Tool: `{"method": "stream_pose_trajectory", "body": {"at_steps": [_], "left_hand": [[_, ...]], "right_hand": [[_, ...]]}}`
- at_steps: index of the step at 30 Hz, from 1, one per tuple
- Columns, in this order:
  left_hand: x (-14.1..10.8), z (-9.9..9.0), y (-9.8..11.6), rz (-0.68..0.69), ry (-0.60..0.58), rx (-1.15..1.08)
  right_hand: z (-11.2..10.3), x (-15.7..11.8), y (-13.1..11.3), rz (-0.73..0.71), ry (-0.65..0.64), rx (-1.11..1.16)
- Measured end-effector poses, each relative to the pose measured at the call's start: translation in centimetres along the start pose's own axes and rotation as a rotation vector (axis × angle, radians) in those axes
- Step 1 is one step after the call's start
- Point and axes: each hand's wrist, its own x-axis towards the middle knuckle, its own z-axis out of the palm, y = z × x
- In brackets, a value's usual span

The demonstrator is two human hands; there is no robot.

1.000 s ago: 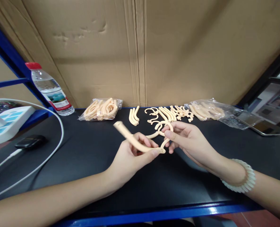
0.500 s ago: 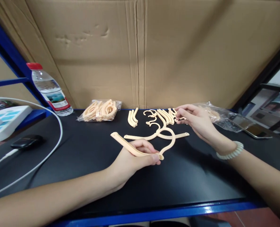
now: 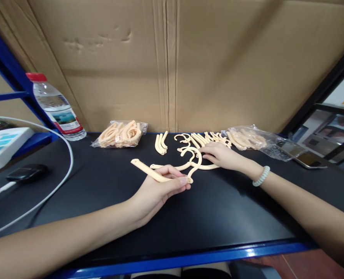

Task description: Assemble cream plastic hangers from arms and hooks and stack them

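My left hand (image 3: 163, 188) pinches a cream plastic hanger piece (image 3: 144, 168), a straight arm joined to a curved hook, raised over the black table. Behind it lies an assembled hanger (image 3: 172, 168) with two arms, partly covered by the raised hook. My right hand (image 3: 218, 154) is at the near ends of a row of loose hanger arms (image 3: 197, 140), its thumb and fingers slightly apart. The hand hides part of the row and the hanger's right arm. Several loose hooks (image 3: 183, 138) lie left of the row.
Three or so more hanger arms (image 3: 161, 143) lie at the back. Clear bags of hanger parts sit left (image 3: 121, 133) and right (image 3: 245, 137). A water bottle (image 3: 60, 110), white cable (image 3: 70, 155) and black device (image 3: 28, 173) are on the left, a phone (image 3: 305, 158) on the right.
My right hand has moved left and down to the loose hanger arms. My left hand has shifted slightly left and up, turning the held piece so its hook points more upright.
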Motion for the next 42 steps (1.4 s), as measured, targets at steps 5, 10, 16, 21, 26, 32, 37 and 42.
{"method": "stream_pose_trajectory", "body": {"at_steps": [5, 10, 16, 21, 26, 32, 37, 42], "left_hand": [[-0.1, 0.1, 0.1, -0.008, 0.013, -0.001], [-0.1, 0.0, 0.1, -0.003, 0.015, -0.003], [-0.1, -0.2, 0.1, 0.015, 0.008, -0.016], [0.1, -0.2, 0.1, 0.038, 0.022, -0.024], [0.1, -0.3, 0.1, 0.056, 0.037, -0.03], [0.2, -0.4, 0.2, 0.071, 0.033, -0.025], [0.4, -0.5, 0.3, 0.098, 0.034, -0.014], [0.4, -0.5, 0.4, 0.108, 0.054, 0.022]], "right_hand": [[0.5, 0.2, 0.3, -0.069, 0.035, 0.052], [0.6, 0.1, 0.3, -0.086, 0.115, 0.065], [-1.5, -0.3, -1.8, 0.009, 0.383, 0.184], [-2.3, -0.8, -4.4, 0.178, 0.382, 0.658], [-1.8, -0.6, -6.0, 0.261, 0.424, 0.996], [-1.0, -0.5, -6.7, 0.397, 0.376, 1.333], [-0.3, -0.6, -7.2, 0.491, 0.366, 1.442], [0.1, -0.8, -7.9, 0.561, 0.396, 1.585]]}}
